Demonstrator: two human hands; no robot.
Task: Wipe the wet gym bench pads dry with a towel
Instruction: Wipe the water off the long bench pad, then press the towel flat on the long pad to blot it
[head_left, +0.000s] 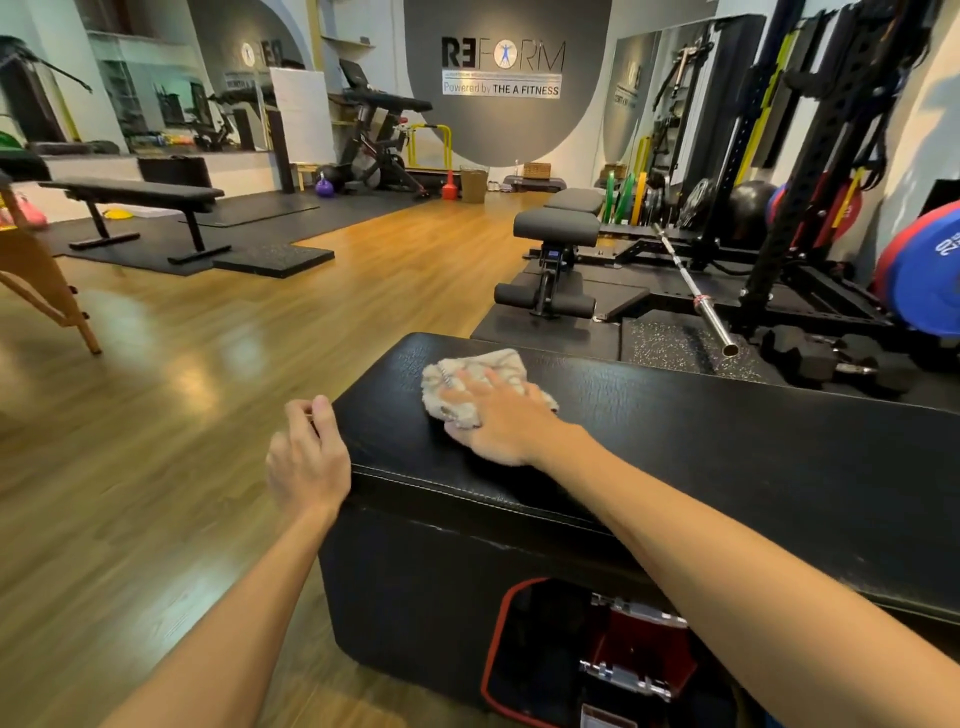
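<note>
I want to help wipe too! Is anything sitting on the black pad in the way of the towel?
Nothing visible. The right hand presses the towel flat near the pad's left end, and the rest of the top looks bare. The left hand rests at its corner.

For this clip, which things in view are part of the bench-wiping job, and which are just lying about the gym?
In the job:
towel, pressed flat under the right hand
black bench pad being wiped
left hand, at the pad's corner edge

Just lying about:
barbell
dumbbell
flat bench
adjustable bench
purple kettlebell
</note>
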